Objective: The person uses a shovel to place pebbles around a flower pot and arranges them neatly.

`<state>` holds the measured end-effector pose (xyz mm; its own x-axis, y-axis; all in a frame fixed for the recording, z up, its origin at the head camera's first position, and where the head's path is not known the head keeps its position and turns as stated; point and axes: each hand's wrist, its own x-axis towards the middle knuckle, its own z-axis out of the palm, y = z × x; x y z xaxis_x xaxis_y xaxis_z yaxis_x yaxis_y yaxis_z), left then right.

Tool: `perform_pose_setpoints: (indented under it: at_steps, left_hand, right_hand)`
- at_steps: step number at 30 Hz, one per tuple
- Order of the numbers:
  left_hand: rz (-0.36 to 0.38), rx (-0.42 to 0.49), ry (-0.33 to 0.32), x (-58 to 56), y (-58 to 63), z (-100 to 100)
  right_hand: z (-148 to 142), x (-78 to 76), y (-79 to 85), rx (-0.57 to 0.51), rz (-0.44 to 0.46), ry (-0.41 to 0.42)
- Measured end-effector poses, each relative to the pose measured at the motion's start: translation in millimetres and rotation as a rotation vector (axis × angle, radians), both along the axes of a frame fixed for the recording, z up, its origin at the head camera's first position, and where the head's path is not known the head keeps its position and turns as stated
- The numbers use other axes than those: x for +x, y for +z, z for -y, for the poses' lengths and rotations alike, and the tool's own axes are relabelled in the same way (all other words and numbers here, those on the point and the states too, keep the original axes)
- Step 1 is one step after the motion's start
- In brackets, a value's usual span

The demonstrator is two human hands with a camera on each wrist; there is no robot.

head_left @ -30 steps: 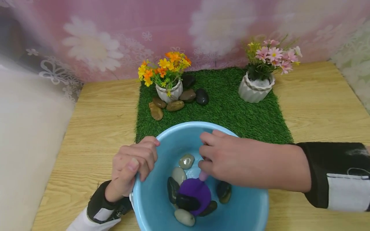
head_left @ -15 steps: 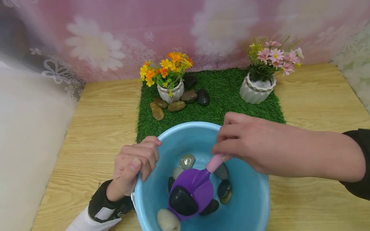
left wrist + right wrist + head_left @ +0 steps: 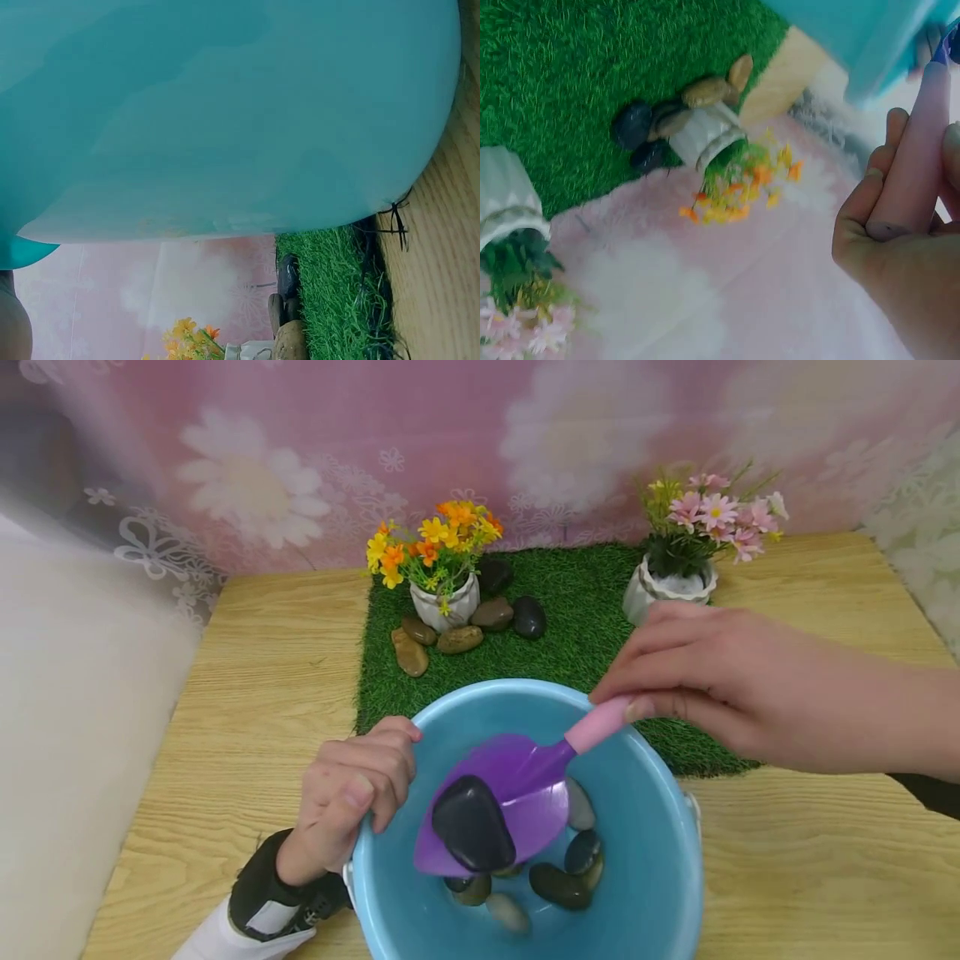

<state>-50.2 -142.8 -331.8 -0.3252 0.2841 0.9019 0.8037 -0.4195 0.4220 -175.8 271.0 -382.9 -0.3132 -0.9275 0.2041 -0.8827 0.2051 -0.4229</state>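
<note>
My right hand grips the pink handle of a purple trowel, as the right wrist view also shows with its fingers round the handle. A smooth black stone lies on the trowel's blade, which is over the inside of a light blue bucket. On the bucket's left rim, my left hand holds on with curled fingers. Several grey and dark stones lie at the bucket's bottom, some of them hidden under the blade. The bucket's outer wall fills most of the left wrist view.
Behind the bucket, a green grass mat covers part of the wooden table. A white pot of orange flowers stands there, ringed by several stones. Further right is a pot of pink flowers, partly behind my right hand.
From down among the stones, the trowel has risen with the black stone on its blade. My right hand has moved up and to the right. My left hand stays on the rim.
</note>
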Motion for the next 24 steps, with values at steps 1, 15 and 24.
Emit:
perform_pose_setpoints:
  at_steps: [1, 15, 24]
  left_hand:
    - [-0.003, -0.002, -0.001, -0.3, 0.1, 0.0]
    - [0.009, -0.063, 0.022, 0.2, -2.4, 5.3]
    - [0.007, -0.047, 0.016, -0.7, -3.4, 5.8]
  right_hand:
    - [2.9, 1.7, 20.3, 0.011, -0.014, -0.046]
    - [71.4, 20.9, 153.2, 0.201, -0.221, -0.611]
    - [87.4, -21.3, 113.7, 0.341, 0.011, -0.694]
